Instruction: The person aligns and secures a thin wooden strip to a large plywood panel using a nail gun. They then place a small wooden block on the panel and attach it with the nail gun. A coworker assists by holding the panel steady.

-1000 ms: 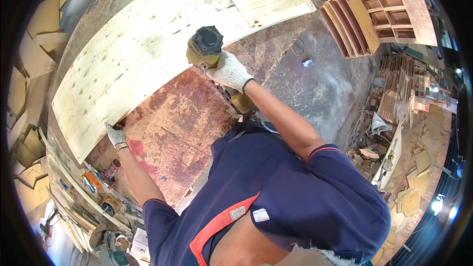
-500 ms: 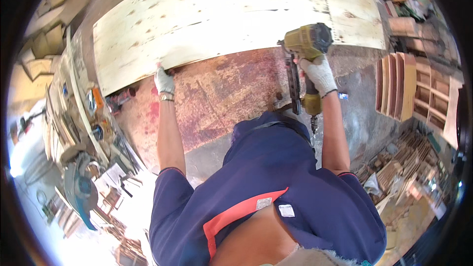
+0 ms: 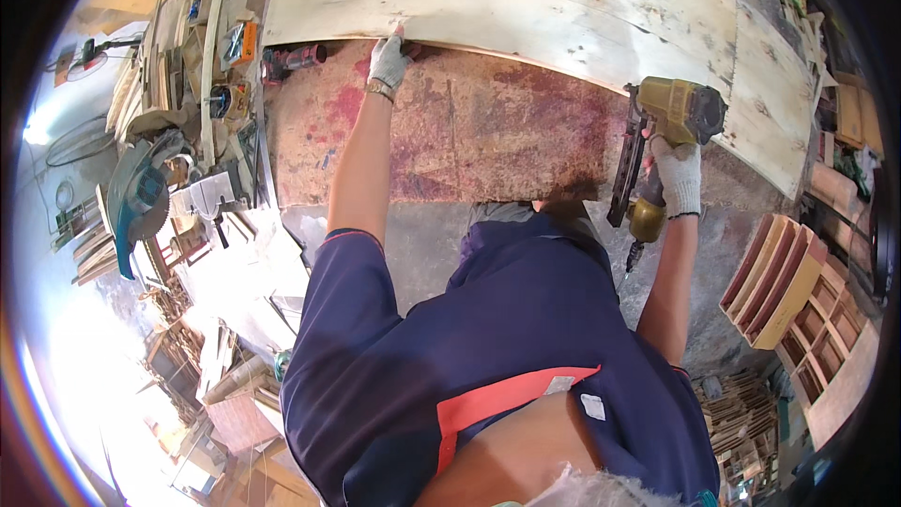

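Note:
A long, pale plywood sheet (image 3: 526,14) with dark knots spans the far side of a worn, red-stained workbench (image 3: 469,131). Its near edge is pinched by my left hand (image 3: 387,64), gloved in white, with the thumb on top and the fingers under the board. My right hand (image 3: 678,174), gloved too, is wrapped round the handle of a yellow-and-black pneumatic nail gun (image 3: 678,111). The gun's nose meets or hovers just over the sheet's near edge; I cannot tell which. An air hose fitting points down from the handle's end.
A red-and-black power tool (image 3: 293,61) lies on the bench by the sheet's left end. Further left stands a teal circular-bladed saw (image 3: 141,192) among wood strips. To the right are stacked curved wooden pieces (image 3: 774,277) and a slatted wooden frame (image 3: 826,329).
My view has turned, so the sheet and bench appear shifted and tilted. The left hand still grips the board's edge, and the right still holds the nail gun by that edge.

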A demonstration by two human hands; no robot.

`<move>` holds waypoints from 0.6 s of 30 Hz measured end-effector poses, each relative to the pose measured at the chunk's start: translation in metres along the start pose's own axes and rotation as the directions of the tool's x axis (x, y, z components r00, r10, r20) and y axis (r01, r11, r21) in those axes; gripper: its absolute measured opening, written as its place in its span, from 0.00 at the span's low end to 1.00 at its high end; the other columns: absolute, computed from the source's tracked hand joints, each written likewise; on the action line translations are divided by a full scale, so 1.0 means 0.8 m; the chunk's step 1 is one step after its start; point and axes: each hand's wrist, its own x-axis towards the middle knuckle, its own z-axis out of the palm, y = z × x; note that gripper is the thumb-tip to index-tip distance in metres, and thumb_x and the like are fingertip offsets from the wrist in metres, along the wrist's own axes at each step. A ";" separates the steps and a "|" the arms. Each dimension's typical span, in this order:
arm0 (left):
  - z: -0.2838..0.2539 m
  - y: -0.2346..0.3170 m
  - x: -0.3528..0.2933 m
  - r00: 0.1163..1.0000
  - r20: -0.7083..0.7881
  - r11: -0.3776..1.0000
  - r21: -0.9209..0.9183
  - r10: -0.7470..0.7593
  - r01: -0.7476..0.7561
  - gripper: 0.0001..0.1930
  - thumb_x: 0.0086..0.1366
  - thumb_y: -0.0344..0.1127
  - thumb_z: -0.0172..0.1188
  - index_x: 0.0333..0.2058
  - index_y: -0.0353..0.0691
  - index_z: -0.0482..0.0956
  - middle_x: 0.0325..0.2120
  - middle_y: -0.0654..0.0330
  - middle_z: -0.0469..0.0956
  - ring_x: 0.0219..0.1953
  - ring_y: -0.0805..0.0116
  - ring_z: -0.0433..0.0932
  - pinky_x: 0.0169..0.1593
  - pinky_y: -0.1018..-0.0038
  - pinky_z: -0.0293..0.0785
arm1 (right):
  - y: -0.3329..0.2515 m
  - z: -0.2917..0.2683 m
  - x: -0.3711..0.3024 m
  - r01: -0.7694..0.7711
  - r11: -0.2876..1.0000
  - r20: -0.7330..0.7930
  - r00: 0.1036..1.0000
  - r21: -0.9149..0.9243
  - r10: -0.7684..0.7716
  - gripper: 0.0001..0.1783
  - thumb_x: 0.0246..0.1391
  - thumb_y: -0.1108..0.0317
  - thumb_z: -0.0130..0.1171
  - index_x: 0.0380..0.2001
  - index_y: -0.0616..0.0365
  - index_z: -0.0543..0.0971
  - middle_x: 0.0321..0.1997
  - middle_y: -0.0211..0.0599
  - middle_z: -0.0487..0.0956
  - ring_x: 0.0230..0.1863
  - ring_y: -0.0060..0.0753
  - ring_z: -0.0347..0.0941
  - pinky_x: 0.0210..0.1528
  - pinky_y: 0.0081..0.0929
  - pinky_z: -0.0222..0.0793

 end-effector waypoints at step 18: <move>0.036 0.050 -0.021 0.445 0.887 -0.503 0.444 0.127 -0.741 0.24 0.62 0.37 0.61 0.57 0.45 0.73 0.63 0.59 0.71 0.64 0.49 0.69 0.63 0.59 0.70 | -0.052 0.076 -0.081 -0.001 0.999 -0.223 0.975 0.032 0.008 0.11 0.54 0.73 0.58 0.42 0.64 0.79 0.31 0.37 0.83 0.15 0.23 0.71 0.17 0.23 0.67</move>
